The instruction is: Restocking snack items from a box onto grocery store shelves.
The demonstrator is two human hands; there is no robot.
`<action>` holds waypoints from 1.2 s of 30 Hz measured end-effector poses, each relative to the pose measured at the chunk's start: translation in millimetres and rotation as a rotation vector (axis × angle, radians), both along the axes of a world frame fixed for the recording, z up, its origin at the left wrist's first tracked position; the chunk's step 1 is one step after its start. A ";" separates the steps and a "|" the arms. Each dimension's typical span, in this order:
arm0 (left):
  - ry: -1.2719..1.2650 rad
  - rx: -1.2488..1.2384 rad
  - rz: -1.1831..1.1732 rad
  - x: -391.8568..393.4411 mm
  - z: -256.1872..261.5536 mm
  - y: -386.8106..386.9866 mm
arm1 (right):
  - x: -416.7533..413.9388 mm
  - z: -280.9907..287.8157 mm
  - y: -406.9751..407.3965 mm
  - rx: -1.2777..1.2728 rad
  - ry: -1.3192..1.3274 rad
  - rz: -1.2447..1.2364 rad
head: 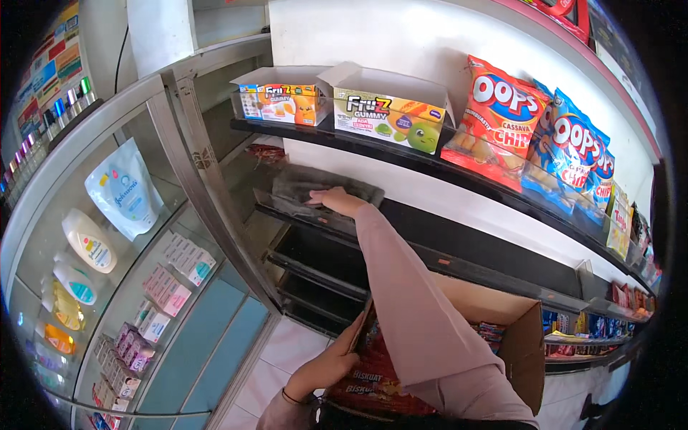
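Observation:
My right hand (336, 200) reaches across to a dark grey cloth (301, 183) spread at the left end of a black shelf (457, 236). Its fingers press into the cloth, and some of them are hidden. My left hand (330, 363) grips the left wall of an open cardboard box (521, 355) close to my body. Inside the box lie red Biskuat packets (371, 379), partly covered by my right sleeve.
On the shelf above stand two Fruzz gummy boxes (389, 115) and Oops chip bags (494, 123) behind a clear lip. A glass display case (177, 215) with toiletries borders the left side. More black shelves (322, 263) lie below.

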State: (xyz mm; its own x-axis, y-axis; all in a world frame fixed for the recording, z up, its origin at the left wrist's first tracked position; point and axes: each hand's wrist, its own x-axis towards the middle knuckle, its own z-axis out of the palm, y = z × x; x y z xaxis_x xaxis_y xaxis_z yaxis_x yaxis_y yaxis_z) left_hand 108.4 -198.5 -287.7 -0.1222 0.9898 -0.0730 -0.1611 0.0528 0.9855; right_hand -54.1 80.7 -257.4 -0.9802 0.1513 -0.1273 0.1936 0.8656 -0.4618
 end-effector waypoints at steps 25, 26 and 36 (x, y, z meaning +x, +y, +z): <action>0.238 -0.095 0.058 -21.0 -8.0 -15.4 | 608.2 26.4 180.6 0.711 -0.161 -1.332; 0.201 -0.081 0.045 -20.1 -7.9 -13.9 | 614.8 34.7 177.6 0.787 0.007 -1.292; 0.188 -0.086 0.039 -10.2 -4.8 -5.7 | 564.5 151.5 1.9 -0.084 0.414 -0.565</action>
